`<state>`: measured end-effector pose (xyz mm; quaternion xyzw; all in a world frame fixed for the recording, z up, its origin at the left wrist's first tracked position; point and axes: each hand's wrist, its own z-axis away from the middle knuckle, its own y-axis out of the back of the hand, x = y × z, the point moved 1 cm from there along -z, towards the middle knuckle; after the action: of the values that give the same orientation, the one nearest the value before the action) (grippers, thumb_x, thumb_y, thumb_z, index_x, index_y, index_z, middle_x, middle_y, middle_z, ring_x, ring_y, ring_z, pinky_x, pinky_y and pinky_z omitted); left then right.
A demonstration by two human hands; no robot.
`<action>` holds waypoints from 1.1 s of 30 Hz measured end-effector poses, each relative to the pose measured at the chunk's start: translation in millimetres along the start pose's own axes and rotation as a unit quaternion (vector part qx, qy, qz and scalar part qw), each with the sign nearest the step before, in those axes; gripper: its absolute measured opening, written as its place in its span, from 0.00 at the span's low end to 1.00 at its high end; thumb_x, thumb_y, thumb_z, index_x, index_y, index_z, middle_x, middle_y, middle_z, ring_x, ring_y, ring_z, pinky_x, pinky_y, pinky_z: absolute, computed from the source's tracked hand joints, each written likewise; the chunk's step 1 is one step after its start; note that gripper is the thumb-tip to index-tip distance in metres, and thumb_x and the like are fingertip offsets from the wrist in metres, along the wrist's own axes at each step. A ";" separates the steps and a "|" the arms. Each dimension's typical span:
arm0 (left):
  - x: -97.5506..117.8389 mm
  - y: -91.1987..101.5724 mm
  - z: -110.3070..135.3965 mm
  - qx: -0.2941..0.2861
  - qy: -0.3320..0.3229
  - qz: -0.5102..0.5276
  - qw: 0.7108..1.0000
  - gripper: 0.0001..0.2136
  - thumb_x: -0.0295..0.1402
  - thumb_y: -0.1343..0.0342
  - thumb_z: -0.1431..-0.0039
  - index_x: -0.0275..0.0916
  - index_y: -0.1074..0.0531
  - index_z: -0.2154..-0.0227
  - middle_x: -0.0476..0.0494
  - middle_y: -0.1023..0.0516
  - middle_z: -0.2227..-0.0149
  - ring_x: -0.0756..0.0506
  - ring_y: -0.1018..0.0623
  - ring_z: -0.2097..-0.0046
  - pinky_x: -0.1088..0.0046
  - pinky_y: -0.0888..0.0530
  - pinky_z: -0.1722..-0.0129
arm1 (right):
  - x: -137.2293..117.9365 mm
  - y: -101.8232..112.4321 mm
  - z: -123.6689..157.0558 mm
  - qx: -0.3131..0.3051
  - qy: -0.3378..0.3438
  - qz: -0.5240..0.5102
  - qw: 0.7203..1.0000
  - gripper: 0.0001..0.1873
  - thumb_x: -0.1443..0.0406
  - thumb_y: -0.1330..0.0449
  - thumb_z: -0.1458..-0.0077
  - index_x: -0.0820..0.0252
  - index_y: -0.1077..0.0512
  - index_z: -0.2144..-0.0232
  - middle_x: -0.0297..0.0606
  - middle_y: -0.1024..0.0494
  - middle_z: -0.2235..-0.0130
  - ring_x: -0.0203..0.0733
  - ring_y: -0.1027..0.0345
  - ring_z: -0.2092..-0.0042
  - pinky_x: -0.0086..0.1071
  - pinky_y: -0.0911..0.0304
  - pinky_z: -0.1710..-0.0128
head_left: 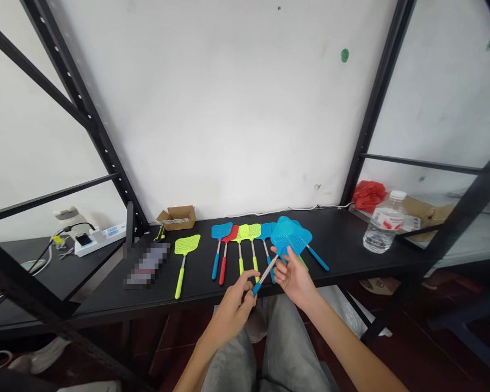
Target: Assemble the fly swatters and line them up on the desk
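I hold a blue fly swatter [283, 237] with both hands over the front edge of the black shelf [343, 245]. My left hand [233, 307] pinches the blue grip end of its silver handle. My right hand [294, 275] is closed on the handle just below the blue head. Behind it, a row of several swatters [245, 239] in blue, red and yellow-green lies on the shelf. One yellow-green swatter [183, 256] lies apart to the left. More blue swatters [306, 242] lie under and beside the held head.
A plastic water bottle [384, 228] stands at the right, with a red bag [368, 195] behind it. A small open cardboard box [177, 216] sits near the wall. A blurred flat item [146, 264] lies at the left. A white power strip [100, 239] sits on the left shelf.
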<state>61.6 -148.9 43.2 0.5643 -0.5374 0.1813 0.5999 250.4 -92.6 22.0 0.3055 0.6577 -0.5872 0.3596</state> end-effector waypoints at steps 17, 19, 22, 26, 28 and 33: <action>14.0 4.7 -0.4 0.026 0.007 -0.144 0.989 0.20 0.46 0.60 0.32 0.41 0.27 0.68 0.53 0.39 0.79 0.51 0.39 0.76 0.75 0.44 0.74 | 5.6 -12.7 14.8 -0.127 0.132 0.325 0.928 0.16 0.52 0.42 0.42 0.57 0.28 0.73 0.36 0.25 0.72 0.41 0.31 0.69 0.36 0.35 0.66; 13.7 5.6 -0.3 0.018 0.009 -0.111 0.994 0.21 0.46 0.60 0.32 0.40 0.31 0.72 0.53 0.41 0.80 0.51 0.41 0.77 0.76 0.45 0.75 | 3.1 -12.7 14.8 -0.119 0.143 0.317 0.930 0.16 0.53 0.42 0.42 0.57 0.28 0.72 0.36 0.25 0.72 0.41 0.31 0.69 0.36 0.35 0.66; 12.9 7.7 -0.1 -0.004 0.017 -0.063 0.998 0.21 0.46 0.61 0.32 0.39 0.37 0.76 0.54 0.43 0.80 0.52 0.42 0.77 0.76 0.45 0.76 | -0.6 -13.5 15.1 -0.113 0.162 0.314 0.929 0.15 0.54 0.42 0.41 0.57 0.28 0.73 0.36 0.26 0.72 0.40 0.32 0.69 0.35 0.35 0.66; 14.6 11.9 0.1 -0.014 0.009 -0.093 0.996 0.21 0.46 0.60 0.32 0.39 0.38 0.76 0.54 0.41 0.80 0.52 0.41 0.77 0.76 0.46 0.75 | -2.0 -12.0 14.4 -0.101 0.174 0.331 0.922 0.15 0.55 0.42 0.41 0.57 0.28 0.74 0.36 0.25 0.71 0.41 0.32 0.68 0.36 0.36 0.65; 15.9 14.5 0.7 0.002 0.000 -0.146 0.989 0.20 0.46 0.59 0.32 0.39 0.36 0.76 0.54 0.41 0.80 0.52 0.41 0.77 0.75 0.46 0.74 | -2.0 -8.2 12.2 -0.075 0.177 0.333 0.923 0.15 0.54 0.41 0.41 0.57 0.27 0.74 0.37 0.25 0.71 0.41 0.31 0.68 0.36 0.35 0.65; 16.2 26.8 6.4 0.018 0.000 -0.260 0.965 0.20 0.45 0.60 0.32 0.42 0.30 0.72 0.53 0.37 0.80 0.50 0.38 0.77 0.74 0.45 0.72 | -13.9 12.6 0.8 0.006 0.183 0.305 0.935 0.15 0.52 0.39 0.44 0.58 0.26 0.71 0.39 0.23 0.73 0.43 0.31 0.71 0.38 0.34 0.69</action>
<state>42.5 -152.8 68.5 0.6953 -0.3685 0.0289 0.6164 268.5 -91.6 26.6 0.5954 0.5839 -0.3872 0.3931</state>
